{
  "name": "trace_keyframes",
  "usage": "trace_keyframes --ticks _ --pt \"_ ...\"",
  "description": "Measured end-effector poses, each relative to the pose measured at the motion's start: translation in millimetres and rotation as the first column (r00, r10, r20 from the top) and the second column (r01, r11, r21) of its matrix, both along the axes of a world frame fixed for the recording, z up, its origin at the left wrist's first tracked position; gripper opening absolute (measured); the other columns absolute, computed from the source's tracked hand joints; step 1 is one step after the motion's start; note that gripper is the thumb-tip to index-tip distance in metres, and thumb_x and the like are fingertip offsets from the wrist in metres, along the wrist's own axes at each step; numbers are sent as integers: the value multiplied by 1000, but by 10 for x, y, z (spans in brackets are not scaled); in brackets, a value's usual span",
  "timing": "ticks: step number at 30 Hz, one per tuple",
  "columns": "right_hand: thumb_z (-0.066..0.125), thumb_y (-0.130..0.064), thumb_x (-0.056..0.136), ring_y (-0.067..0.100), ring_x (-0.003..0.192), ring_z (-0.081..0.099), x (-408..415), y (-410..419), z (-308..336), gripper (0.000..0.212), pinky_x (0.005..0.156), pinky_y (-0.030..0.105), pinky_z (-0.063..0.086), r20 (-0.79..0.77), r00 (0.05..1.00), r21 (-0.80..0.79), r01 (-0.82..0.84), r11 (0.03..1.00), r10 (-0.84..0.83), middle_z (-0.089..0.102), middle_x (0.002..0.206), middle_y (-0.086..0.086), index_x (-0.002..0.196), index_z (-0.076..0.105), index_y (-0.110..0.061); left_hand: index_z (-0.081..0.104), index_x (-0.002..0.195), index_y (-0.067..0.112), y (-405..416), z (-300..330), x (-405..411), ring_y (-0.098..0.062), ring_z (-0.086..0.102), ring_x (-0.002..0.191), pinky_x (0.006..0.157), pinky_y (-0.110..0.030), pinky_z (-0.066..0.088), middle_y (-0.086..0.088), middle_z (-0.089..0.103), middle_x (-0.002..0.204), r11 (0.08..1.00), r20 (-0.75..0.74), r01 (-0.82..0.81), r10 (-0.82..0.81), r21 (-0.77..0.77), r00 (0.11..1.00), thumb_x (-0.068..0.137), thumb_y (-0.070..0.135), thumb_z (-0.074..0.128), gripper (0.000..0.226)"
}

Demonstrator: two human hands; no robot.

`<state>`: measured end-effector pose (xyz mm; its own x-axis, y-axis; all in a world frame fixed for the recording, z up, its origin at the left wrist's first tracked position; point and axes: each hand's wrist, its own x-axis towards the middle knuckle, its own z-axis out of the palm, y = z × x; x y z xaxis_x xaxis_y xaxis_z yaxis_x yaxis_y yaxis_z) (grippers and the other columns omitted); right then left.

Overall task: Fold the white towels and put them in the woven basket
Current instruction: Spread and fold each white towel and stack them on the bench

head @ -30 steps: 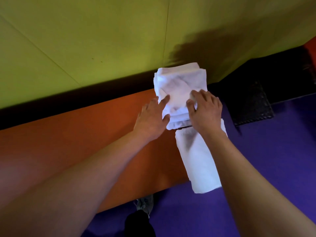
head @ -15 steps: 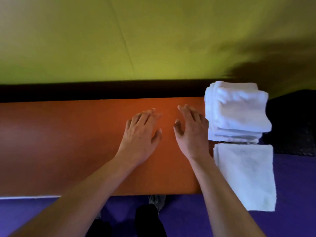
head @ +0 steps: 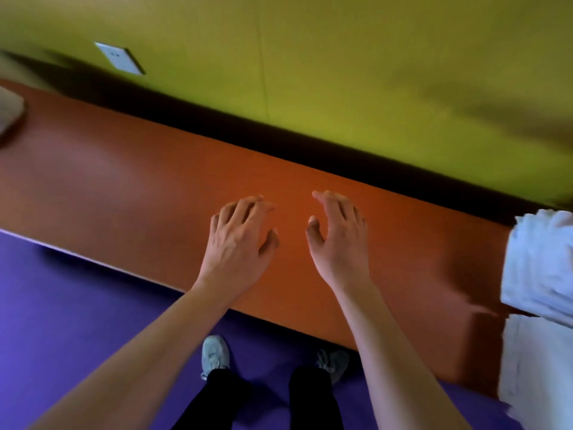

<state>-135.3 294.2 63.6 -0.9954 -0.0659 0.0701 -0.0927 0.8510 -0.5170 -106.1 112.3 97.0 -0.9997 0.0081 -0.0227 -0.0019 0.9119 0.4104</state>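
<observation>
Left hand and right hand spread, empty, over orange table. Folded towel stack right of right hand, cropped. Blurred object far left, unidentifiable.

Your left hand and right hand hover side by side over the middle of the orange table, fingers loosely spread, holding nothing. At the table's right end sits a stack of folded white towels, with another white towel hanging over its near edge.
</observation>
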Motion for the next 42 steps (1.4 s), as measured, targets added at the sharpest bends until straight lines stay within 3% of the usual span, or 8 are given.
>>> trace_keyframes --ticks 10,17,27,33,37,42 --pt "55 -25 98 17 131 49 -95 -2003 168 43 108 40 39 51 981 -79 -182 980 187 54 142 0 141 53 -23 60 126 25 -1912 32 333 -30 50 121 100 -44 40 2 57 133 971 22 -237 237 9 971 86 24 66 40" --pt "49 -30 100 16 133 46 -523 -3001 48 43 110 42 38 99 930 -140 -340 930 355 53 142 0 143 51 -24 59 126 24 -2756 -41 257 -30 51 118 99 -43 40 3 57 131 928 27 -371 371 -25 928 88 24 66 39" --pt "49 -29 95 21 122 54 -1155 -4319 -257 43 100 42 42 54 816 -144 -564 813 576 59 132 4 136 58 -19 58 126 24 -3821 -288 -30 -29 50 117 102 -45 41 0 57 126 824 27 -565 566 -33 824 91 29 59 36" --pt "54 -26 96 20 118 56 -1434 -5225 -437 39 97 40 46 45 777 -90 -622 778 627 60 130 5 134 58 -18 59 126 24 -4636 -511 -225 -29 49 118 101 -43 40 0 57 125 782 17 -622 623 -31 782 92 28 61 35" --pt "56 -23 96 21 116 57 -1602 -5913 -584 38 95 38 46 68 779 -71 -620 782 623 61 129 6 133 60 -17 58 125 24 -5316 -731 -430 -28 50 117 100 -42 39 0 57 125 799 34 -600 601 -29 798 92 30 60 33" --pt "56 -23 92 26 112 60 -1801 -6671 -766 38 94 46 50 95 790 -67 -602 796 606 63 123 6 129 62 -18 58 127 23 -6194 -1023 -750 -31 53 116 96 -43 41 -1 59 125 837 62 -542 546 -74 835 93 31 58 35"
